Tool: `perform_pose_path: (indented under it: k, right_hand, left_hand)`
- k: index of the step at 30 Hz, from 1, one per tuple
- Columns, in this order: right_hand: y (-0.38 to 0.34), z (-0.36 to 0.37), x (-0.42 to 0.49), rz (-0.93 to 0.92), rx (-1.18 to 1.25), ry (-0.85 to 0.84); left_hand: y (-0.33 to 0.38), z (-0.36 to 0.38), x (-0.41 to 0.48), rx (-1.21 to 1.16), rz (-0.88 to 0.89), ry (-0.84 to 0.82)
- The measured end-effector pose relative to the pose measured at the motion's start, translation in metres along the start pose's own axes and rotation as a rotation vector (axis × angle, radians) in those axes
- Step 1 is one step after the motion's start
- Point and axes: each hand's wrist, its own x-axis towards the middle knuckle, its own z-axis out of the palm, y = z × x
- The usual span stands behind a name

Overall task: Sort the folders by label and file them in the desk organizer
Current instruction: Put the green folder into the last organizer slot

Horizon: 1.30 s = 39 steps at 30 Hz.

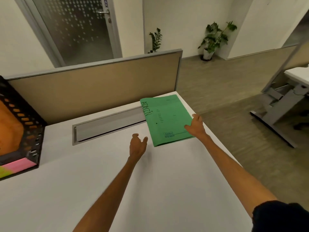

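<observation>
Dim, warm, even light; faint shadow under the left hand (138,145) on the desk (83,190); small print on the green folder (167,119) blurs; door frame (36,29) bends near the edge.

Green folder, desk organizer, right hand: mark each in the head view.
green folder (167,118): head view, front cover middle.
desk organizer (34,143): head view, black perforated wall.
right hand (196,127): head view, back of hand.
</observation>
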Motion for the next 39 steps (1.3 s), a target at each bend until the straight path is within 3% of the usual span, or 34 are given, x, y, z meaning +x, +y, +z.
perform_pose_path:
  k: [7,14,21,28,39]
  right_hand:
    - [0.049,0.017,0.025,0.254,-0.108,0.007]
    - [0.058,0.039,0.036,0.245,-0.234,0.028]
    - [0.051,0.048,0.035,0.342,-0.105,0.030]
    - [0.054,0.052,0.017,0.287,-0.076,0.028]
    - [0.030,0.036,-0.014,0.278,0.110,-0.137]
  left_hand:
    - [0.005,0.041,0.030,-0.026,-0.021,0.025]
    - [0.011,0.059,0.051,0.114,-0.022,0.031]
    - [0.015,0.061,0.058,0.279,0.018,-0.093]
    - [0.018,0.051,0.052,-0.128,-0.024,-0.198]
    - [0.021,0.024,-0.006,-0.382,0.173,-0.166]
